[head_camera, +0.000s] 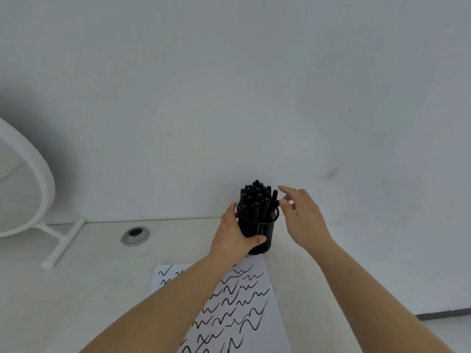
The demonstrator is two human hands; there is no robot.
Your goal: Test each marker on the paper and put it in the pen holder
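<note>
Over on the far left we've got a white round mirror (23,184) on its stand, leaning near the wall (229,85), with the stand's foot resting on the table (76,289). Just right of that there's a silver cable grommet (135,235) set into the table top.

Then comes our left hand (233,235), wrapped around the near left side of the black mesh pen holder (260,233): thumb curled across the front of it, other fingers hidden behind, so it's a proper grip. The pen holder stands upright on the table close to the wall, and it's stuffed with black markers (256,200), caps up, packed tight.

Below that, the paper (244,309) lies flat on the table toward us, covered in rows of black squiggles plus a check mark near its top left corner. Our left forearm crosses over it.

On the right, our right hand (302,215) hovers beside the top of the pen holder, fingers loosely spread and holding nothing, fingertips right next to the rightmost marker. Can't tell if they actually touch it, it's a bit blurry there.
</note>
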